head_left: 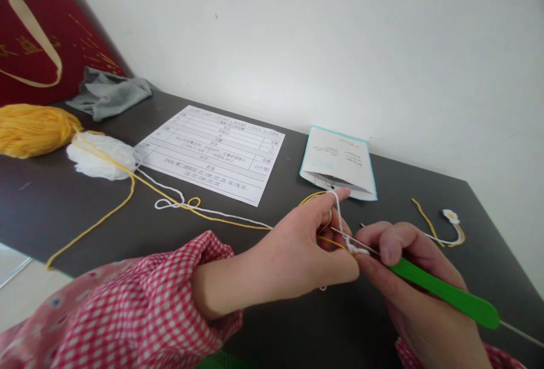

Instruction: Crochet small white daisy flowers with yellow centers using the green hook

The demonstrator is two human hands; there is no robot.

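Observation:
My right hand (419, 301) is closed around a crochet hook (444, 292) with a green handle, its thin metal shaft pointing left. The hook's tip lies at a small white crochet piece (357, 250), pinched by my left hand (293, 250) between thumb and fingers. White yarn (339, 210) runs from the piece up over the raised left index finger. Yellow yarn (238, 223) trails from the left hand across the table. The left fingertips are partly hidden behind the thumb, and the right hand's lower fingers do not show.
On the dark table (204, 250) lie a yellow skein (36, 130), a white skein (102, 156), a printed sheet (212, 153), a small packet (338, 156) and a little crocheted flower (450, 216). A grey cloth (110, 94) and a red bag (46, 29) are at back left, against the wall.

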